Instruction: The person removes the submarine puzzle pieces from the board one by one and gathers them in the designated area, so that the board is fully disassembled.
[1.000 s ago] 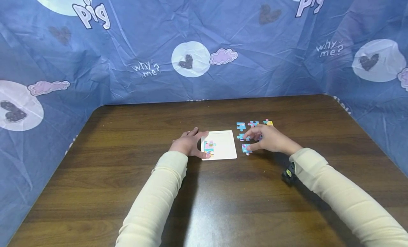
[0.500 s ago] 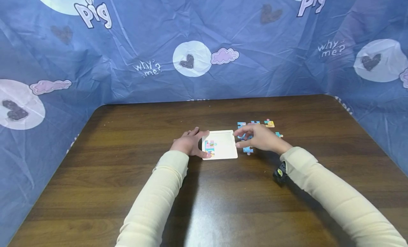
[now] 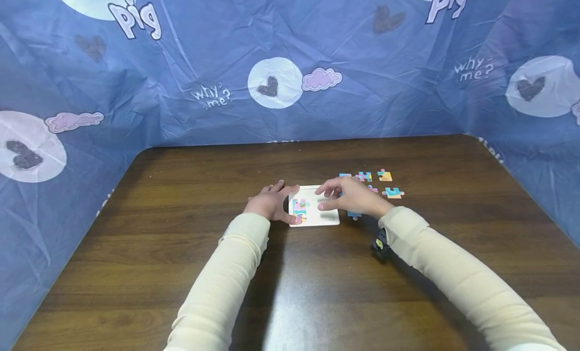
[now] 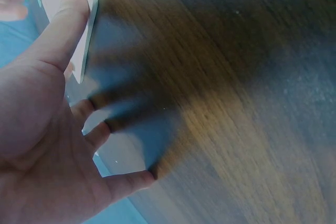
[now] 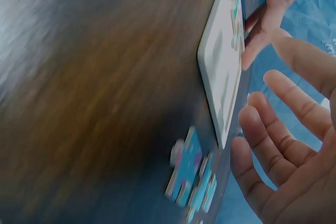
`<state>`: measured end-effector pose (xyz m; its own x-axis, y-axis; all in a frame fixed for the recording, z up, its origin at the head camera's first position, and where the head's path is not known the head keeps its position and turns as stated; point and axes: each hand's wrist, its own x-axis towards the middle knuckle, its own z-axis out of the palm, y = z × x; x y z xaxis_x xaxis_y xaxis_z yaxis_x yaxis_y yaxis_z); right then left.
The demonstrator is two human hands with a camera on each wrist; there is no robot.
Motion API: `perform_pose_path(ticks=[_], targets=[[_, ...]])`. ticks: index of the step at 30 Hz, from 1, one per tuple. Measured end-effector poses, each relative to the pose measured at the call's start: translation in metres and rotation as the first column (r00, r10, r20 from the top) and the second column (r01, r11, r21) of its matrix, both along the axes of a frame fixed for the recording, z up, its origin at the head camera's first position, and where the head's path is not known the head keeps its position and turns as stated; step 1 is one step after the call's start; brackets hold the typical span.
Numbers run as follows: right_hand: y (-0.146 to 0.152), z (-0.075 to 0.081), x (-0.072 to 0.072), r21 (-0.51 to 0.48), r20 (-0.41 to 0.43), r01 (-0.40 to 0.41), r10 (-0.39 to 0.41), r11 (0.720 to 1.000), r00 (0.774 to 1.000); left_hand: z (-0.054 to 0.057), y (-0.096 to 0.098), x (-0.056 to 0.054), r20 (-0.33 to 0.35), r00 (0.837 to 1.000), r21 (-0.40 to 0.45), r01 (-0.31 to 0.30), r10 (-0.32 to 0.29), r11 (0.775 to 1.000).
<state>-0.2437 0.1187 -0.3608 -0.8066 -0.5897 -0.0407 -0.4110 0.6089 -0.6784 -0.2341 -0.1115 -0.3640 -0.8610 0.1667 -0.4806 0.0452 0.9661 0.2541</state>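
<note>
A white square puzzle tray lies on the table, with joined pink and blue jigsaw pieces at its left side. My left hand spans the tray's left edge, its straight thumb resting on the near corner and the index finger at the far one. The other fingers spread out over the table. Above the right half of the tray hovers my right hand, fingers loosely bent and apart. In the right wrist view nothing shows between its fingers.
Several loose jigsaw pieces lie right of the tray, among them a yellow piece, a blue and tan piece and a blue piece. My right hand partly covers others. A blue printed cloth hangs behind the wooden table.
My right hand has moved left from the loose pieces to over the tray, uncovering the blue and tan piece. My left hand keeps its place on the tray.
</note>
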Motion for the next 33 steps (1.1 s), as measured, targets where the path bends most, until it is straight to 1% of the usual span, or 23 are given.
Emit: perform_pose_path(ticks=[3, 5, 6, 10, 12, 14, 19, 24, 28, 33], targets=[[-0.008, 0.001, 0.000, 0.031, 0.001, -0.002, 0.002, 1.000, 1.000, -0.003, 0.000, -0.003, 0.003, 1.000, -0.003, 0.000, 0.000, 1.000], [-0.013, 0.001, -0.001, 0.049, -0.003, -0.011, 0.011, 0.999, 1.000, -0.002, 0.000, -0.002, 0.008, 1.000, -0.009, 0.001, -0.001, 1.000], [-0.016, 0.001, -0.001, 0.058, -0.006, -0.015, 0.015, 0.998, 1.000, 0.000, 0.000, -0.001, 0.013, 1.000, -0.012, 0.002, -0.001, 1.000], [-0.026, 0.002, -0.002, 0.097, -0.018, -0.013, 0.015, 0.995, 1.000, 0.015, 0.003, 0.010, 0.001, 1.000, -0.004, 0.010, -0.010, 1.000], [-0.031, 0.003, -0.001, 0.125, -0.029, -0.001, 0.005, 0.992, 1.000, 0.020, 0.003, 0.015, -0.017, 1.000, 0.006, 0.016, -0.016, 1.000], [-0.036, 0.002, -0.002, 0.156, -0.045, 0.014, -0.007, 0.988, 0.999, 0.022, 0.003, 0.017, -0.032, 0.999, 0.011, 0.019, -0.019, 1.000], [-0.045, 0.000, -0.003, 0.223, -0.102, 0.025, -0.002, 0.975, 0.995, 0.022, 0.002, 0.019, -0.049, 0.999, 0.014, 0.020, -0.019, 1.000], [-0.051, -0.002, -0.004, 0.289, -0.128, 0.035, 0.003, 0.957, 0.992, 0.023, 0.003, 0.019, -0.046, 0.999, 0.014, 0.021, -0.020, 1.000], [-0.053, -0.002, -0.003, 0.300, -0.145, 0.047, -0.003, 0.953, 0.989, 0.023, 0.003, 0.019, -0.047, 0.999, 0.015, 0.019, -0.018, 1.000], [-0.055, -0.004, -0.005, 0.284, -0.143, 0.063, -0.023, 0.957, 0.989, 0.021, 0.003, 0.019, -0.055, 0.998, 0.018, 0.015, -0.014, 1.000]])
